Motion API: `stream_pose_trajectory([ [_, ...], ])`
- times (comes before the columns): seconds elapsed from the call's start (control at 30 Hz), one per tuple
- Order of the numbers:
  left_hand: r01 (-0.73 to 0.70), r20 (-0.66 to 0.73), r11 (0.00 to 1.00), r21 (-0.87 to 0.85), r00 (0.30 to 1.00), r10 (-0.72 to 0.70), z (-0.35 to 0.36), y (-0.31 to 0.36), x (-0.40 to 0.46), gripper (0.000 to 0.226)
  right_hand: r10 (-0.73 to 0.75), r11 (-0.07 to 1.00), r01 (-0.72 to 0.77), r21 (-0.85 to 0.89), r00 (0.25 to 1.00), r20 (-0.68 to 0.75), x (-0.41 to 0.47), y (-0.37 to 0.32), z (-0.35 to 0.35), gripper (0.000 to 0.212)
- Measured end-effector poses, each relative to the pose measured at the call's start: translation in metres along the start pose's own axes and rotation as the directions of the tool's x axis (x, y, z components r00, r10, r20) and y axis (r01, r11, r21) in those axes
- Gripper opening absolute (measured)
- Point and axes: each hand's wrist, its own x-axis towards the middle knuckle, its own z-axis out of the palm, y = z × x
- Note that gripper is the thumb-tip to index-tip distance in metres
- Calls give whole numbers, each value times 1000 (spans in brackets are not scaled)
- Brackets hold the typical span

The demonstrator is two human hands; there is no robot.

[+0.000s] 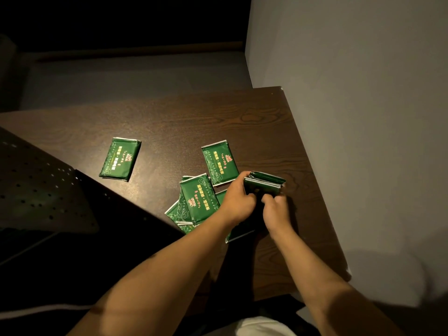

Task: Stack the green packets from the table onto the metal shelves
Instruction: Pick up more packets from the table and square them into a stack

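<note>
- Left hand (238, 198) and right hand (276, 209) both grip a stack (265, 184) of green packets, held just above the desk (169, 122).
- More packets (197, 200) lie near, one (120, 159) apart.

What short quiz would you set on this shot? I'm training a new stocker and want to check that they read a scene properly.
1. True or false: both hands grip one bundle of green packets above the table.
2. Which packet lies alone, farthest to the left? A) the lone packet near the perforated metal shelf; B) the packet just beyond the left hand; C) one in the overlapping pile.
3. Fill in: the right hand holds the bundle's ____ edge, nearest the camera.

Key: 1 true; 2 A; 3 near.
</note>
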Motion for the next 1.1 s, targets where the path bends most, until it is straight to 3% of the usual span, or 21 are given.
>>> stream_pose_trajectory([
  [0.07, -11, -6, 1000, 9, 1000, 11, -3, 5, -1, 43, -28, 1000, 29, -12, 999, 34, -1, -6, -3, 36],
  [0.23, -84, -66, 996, -19, 994, 83, -26, 49, -9, 48, -189, 982, 184, 41, 966, 178, -13, -64, -13, 39],
  [0.47, -323, -214, 946, 36, 922, 323, -77, 154, -48, 56, -443, 895, 428, 128, 814, 376, -54, -192, 1, 45],
  [0.53, -420, -257, 899, 128, 861, 439, -100, 199, -70, 50, -535, 835, 535, 129, 734, 419, -74, -239, 1, 47],
  [0.63, -527, -361, 796, 298, 709, 605, -132, 262, -111, 44, -668, 719, 670, 185, 593, 449, -108, -311, 0, 47],
  [0.67, -562, -399, 753, 342, 639, 658, -148, 290, -132, 43, -728, 655, 717, 239, 514, 455, -130, -343, 3, 47],
  [0.73, -600, -415, 697, 392, 561, 716, -169, 329, -167, 41, -794, 566, 752, 338, 387, 469, -161, -387, 5, 44],
  [0.83, -623, -452, 603, 499, 407, 794, -202, 384, -228, 40, -852, 467, 723, 510, 212, 479, -214, -451, 18, 45],
  [0.93, -654, -553, 581, 485, 286, 783, -239, 427, -293, 41, -852, 450, 594, 667, 60, 521, -272, -507, 43, 49],
  [1.07, -633, -704, 678, 374, 282, 652, -292, 446, -353, 39, -780, 486, 576, 658, -53, 623, -331, -555, 93, 43],
  [1.1, -630, -734, 709, 317, 310, 604, -302, 447, -358, 39, -751, 500, 602, 622, -56, 658, -337, -561, 103, 42],
])
